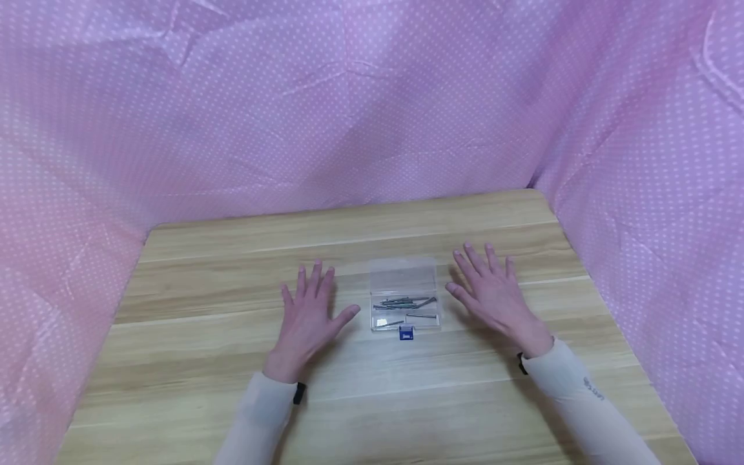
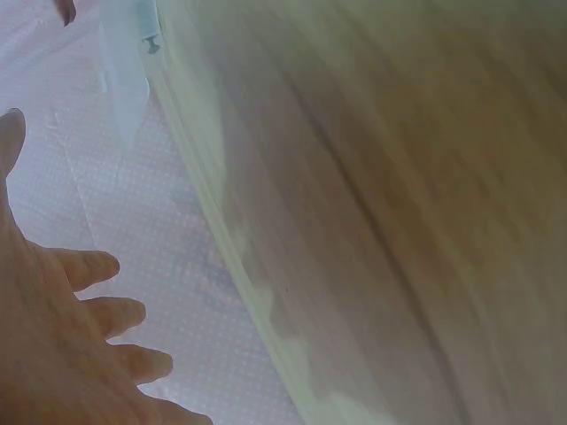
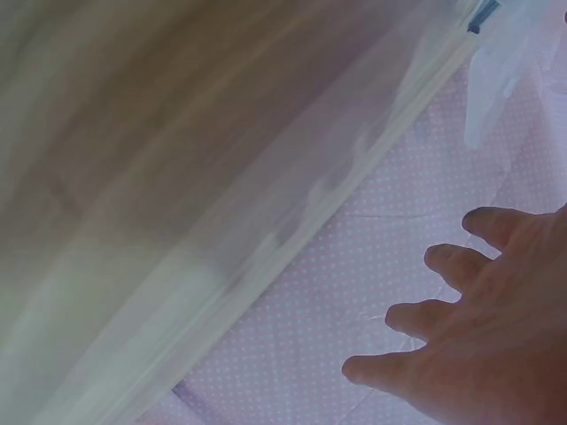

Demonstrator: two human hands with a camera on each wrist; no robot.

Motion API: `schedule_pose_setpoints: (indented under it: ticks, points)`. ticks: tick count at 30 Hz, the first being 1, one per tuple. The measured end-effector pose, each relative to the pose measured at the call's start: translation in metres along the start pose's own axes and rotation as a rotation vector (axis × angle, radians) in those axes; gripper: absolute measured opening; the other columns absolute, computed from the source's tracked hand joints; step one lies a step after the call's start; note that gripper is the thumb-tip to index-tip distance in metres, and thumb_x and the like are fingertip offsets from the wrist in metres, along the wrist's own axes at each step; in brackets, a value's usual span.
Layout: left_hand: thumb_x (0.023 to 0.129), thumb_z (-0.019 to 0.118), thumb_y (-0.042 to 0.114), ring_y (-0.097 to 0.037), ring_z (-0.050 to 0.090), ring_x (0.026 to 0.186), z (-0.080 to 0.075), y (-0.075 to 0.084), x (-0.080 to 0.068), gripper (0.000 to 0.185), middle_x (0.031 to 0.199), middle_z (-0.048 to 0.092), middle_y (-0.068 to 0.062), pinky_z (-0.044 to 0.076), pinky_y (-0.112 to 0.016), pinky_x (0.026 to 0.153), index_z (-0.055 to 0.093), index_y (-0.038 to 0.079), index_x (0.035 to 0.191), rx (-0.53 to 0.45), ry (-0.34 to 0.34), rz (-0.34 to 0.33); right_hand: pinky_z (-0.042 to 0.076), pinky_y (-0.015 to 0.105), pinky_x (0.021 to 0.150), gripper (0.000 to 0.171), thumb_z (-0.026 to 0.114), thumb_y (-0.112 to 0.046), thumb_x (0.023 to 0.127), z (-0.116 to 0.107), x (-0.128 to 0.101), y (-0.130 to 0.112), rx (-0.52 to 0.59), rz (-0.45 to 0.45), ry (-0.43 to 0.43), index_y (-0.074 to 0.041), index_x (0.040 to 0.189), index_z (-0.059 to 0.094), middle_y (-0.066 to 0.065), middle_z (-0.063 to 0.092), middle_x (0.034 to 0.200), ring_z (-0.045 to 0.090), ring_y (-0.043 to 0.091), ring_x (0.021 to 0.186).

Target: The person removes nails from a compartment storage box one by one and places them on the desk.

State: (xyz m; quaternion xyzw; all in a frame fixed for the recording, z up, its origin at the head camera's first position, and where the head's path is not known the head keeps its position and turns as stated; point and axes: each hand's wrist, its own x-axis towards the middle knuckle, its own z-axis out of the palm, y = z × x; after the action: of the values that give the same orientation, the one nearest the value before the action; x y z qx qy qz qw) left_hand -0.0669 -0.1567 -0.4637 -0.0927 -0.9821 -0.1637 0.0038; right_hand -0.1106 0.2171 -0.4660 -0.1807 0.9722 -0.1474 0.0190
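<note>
Two bare hands lay flat on the pale wood-grain table [image 1: 203, 271], one on each side of a small clear plastic box [image 1: 405, 297]. The left hand [image 1: 308, 316] rested palm down just to the left of the box, its fingers straight and spread, its thumb pointing toward the box without touching it; it held nothing. The right hand [image 1: 494, 294] rested the same way just to the right of the box, fingers straight and slightly fanned, also holding nothing. The box sat near the middle of the table, between the hands, with several long grey metal nails [image 1: 403, 303] lying loose in its nearer half and a small blue clasp [image 1: 406, 332] at its near edge. Both arms wore cream-coloured sleeves [image 1: 581, 394]. Pink fabric with white dots [image 1: 349, 97] hung behind and beside the table. The wrist views were blurred, showing only fingers, table edge and fabric.
</note>
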Motion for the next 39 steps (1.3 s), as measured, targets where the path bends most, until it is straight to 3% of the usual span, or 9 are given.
schedule_pose_setpoints:
  ticks: [12,20,29,39]
  points:
    - [0.094,0.056,0.071,-0.042,0.008,0.157,0.004,0.015,0.000,0.097,0.172,0.014,-0.014,0.007,-0.076,0.118,0.027,0.011,0.164,-0.124,-0.017,0.025,0.006,0.079,0.115,0.074,0.041,-0.058,0.107,0.002,0.002,-0.019,0.052,-0.032,0.014,-0.014,0.165,0.027,0.014,0.018,0.171,0.006,0.050,0.155]
    - [0.089,0.062,0.072,-0.035,0.006,0.158,0.006,0.026,0.002,0.102,0.172,0.016,-0.009,0.006,-0.071,0.120,0.025,0.014,0.165,-0.219,-0.089,0.047,0.010,0.075,0.118,0.074,0.049,-0.058,0.104,0.003,0.002,-0.028,0.090,-0.078,0.043,-0.016,0.162,0.034,0.012,0.021,0.171,0.008,0.046,0.156]
    - [0.085,0.073,0.066,-0.037,0.016,0.157,0.009,0.034,0.006,0.104,0.168,0.029,-0.011,0.009,-0.064,0.124,0.030,0.015,0.164,-0.217,-0.147,0.069,0.019,0.072,0.118,0.068,0.063,-0.048,0.100,0.004,0.007,-0.038,0.107,-0.155,0.097,-0.012,0.155,0.047,0.014,0.032,0.167,0.021,0.045,0.154]
    - [0.084,0.079,0.060,-0.035,0.033,0.151,0.013,0.036,0.013,0.096,0.161,0.043,-0.012,0.023,-0.058,0.123,0.041,0.013,0.159,-0.176,-0.192,0.126,0.027,0.067,0.118,0.057,0.075,-0.038,0.095,0.006,0.013,-0.048,0.190,-0.248,0.129,-0.009,0.142,0.061,0.015,0.042,0.161,0.030,0.043,0.151]
